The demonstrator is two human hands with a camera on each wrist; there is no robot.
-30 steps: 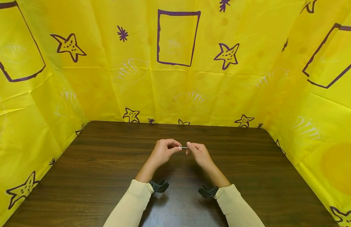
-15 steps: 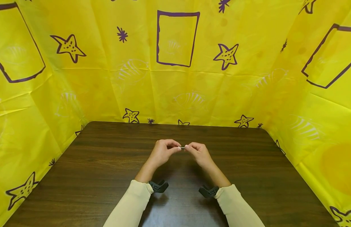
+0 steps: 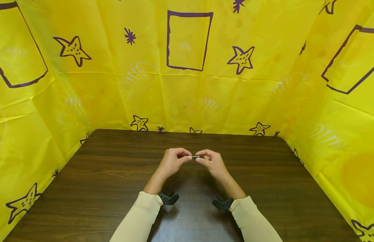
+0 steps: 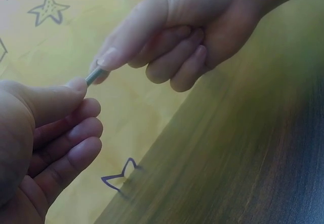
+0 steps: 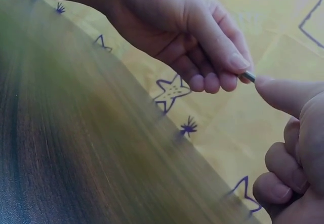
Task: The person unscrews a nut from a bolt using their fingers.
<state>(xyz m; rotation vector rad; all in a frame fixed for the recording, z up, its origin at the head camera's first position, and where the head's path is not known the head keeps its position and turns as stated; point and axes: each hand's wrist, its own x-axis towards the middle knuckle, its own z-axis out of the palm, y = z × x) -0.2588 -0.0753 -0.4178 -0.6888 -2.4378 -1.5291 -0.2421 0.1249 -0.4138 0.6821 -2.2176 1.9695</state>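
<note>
A small metal bolt (image 3: 194,156) lies level between my two hands, above the far middle of the table. My left hand (image 3: 172,162) pinches its left end between thumb and forefinger. At the other end, where the bolt looks wider, my right hand (image 3: 215,164) has its thumb and forefinger set around it. Thread shows on the bolt's shaft (image 4: 93,75) in the left wrist view, with both thumb tips close together. The right wrist view shows just a short piece of the bolt (image 5: 248,76); fingertips hide its ends. The right hand's other fingers are curled in.
The dark wood-grain table (image 3: 99,174) spreads beneath both hands. Yellow cloth (image 3: 187,90) printed with starfish and fish surrounds its back and sides. A dark wrist strap (image 3: 169,198) sits on the left wrist, another strap (image 3: 222,204) on the right.
The right fingertips have shifted on the bolt and parted somewhat, so its wider right end now shows. The left hand keeps its pinch, almost still.
</note>
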